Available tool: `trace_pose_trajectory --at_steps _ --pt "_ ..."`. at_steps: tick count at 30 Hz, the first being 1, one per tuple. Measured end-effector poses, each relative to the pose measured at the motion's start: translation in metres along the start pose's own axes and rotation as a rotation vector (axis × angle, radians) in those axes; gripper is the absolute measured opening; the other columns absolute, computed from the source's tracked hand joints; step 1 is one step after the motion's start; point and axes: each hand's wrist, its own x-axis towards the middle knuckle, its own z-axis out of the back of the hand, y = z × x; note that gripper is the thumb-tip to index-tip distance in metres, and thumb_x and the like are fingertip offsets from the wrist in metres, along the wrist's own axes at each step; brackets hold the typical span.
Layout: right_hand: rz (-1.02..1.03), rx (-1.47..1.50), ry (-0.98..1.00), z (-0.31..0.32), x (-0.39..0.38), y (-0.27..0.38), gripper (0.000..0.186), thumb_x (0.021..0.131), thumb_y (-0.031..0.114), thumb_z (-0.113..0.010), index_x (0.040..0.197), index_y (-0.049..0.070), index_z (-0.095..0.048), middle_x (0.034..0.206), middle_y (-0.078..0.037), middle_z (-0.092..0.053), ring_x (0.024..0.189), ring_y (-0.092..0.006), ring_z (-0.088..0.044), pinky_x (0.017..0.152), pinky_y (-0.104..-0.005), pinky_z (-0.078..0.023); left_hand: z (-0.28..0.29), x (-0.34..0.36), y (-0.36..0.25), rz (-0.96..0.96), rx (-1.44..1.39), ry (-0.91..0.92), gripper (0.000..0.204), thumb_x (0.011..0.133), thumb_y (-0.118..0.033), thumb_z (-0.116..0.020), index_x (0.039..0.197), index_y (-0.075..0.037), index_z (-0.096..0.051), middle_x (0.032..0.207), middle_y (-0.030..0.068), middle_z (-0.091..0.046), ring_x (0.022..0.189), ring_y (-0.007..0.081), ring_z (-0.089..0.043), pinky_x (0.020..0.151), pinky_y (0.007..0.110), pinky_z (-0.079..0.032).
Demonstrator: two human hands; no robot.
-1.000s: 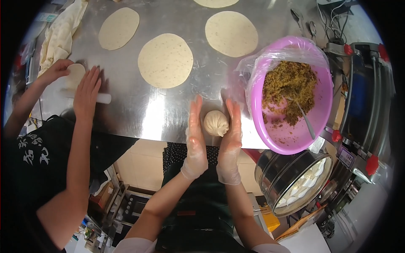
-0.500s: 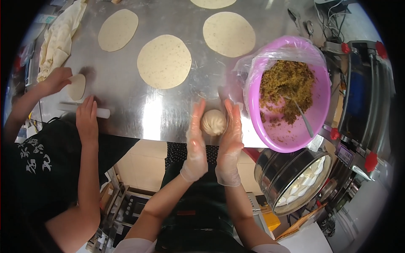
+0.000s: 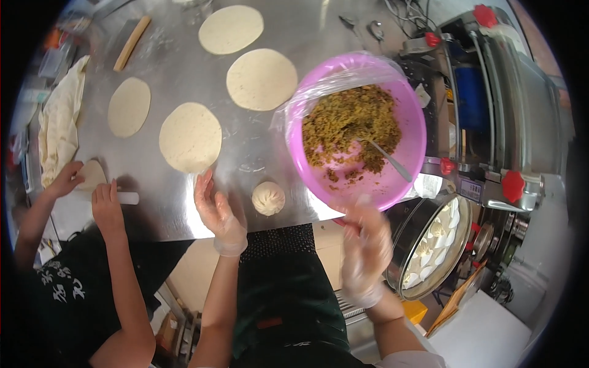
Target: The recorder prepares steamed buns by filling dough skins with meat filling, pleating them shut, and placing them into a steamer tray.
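Tabletop [image 3: 257,165] of steel, spread with flat dough rounds [image 3: 190,136]. Pink bowl [image 3: 359,132] of chopped filling at right, spoon inside. Pleated bun [image 3: 268,198] resting free near the front edge. Left hand [image 3: 216,211], gloved, open and empty just left of the bun. Right hand [image 3: 365,248], gloved, blurred, off the tabletop; grip impossible to tell.

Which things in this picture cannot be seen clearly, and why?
- Right hand: motion blur in the head view, so its grip is unclear.
- Spoon: its bowl is buried in the filling.
- Steamer tray: partly behind the table edge and right hand.
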Motion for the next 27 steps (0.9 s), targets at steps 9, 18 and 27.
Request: trace_pose_trajectory --at_steps 9,18,27 --pt "-0.38 0.288 0.289 0.012 0.086 -0.06 0.046 0.092 -0.008 -0.038 0.138 -0.005 -0.039 0.122 -0.017 -0.062 0.115 -0.0221 -0.059 0.102 -0.033 -0.044 0.0 -0.003 0.002 0.003 0.093 -0.011 0.045 0.101 -0.005 -0.04 0.145 0.002 -0.033 0.139 0.015 -0.047 0.127 0.0237 -0.046 0.114 0.039 -0.031" --pt "-0.27 0.281 0.367 0.0 0.088 -0.086 0.045 0.09 -0.006 -0.043 0.134 -0.003 -0.036 0.114 -0.022 -0.061 0.102 -0.0304 -0.066 0.089 -0.0392 -0.052 -0.002 -0.001 0.004 -0.007 0.139 -0.003 0.043 0.101 -0.007 -0.044 0.143 -0.001 -0.037 0.135 0.0145 -0.052 0.125 0.0229 -0.048 0.111 0.039 -0.033" --pt "-0.265 0.112 0.497 -0.004 0.09 -0.085 0.042 0.093 -0.006 -0.039 0.135 -0.002 -0.036 0.112 -0.018 -0.063 0.107 -0.0268 -0.065 0.094 -0.0368 -0.049 -0.001 -0.001 0.005 -0.039 0.185 -0.002 0.044 0.101 -0.008 -0.044 0.143 0.0 -0.037 0.134 0.0156 -0.052 0.122 0.0226 -0.049 0.109 0.038 -0.035"
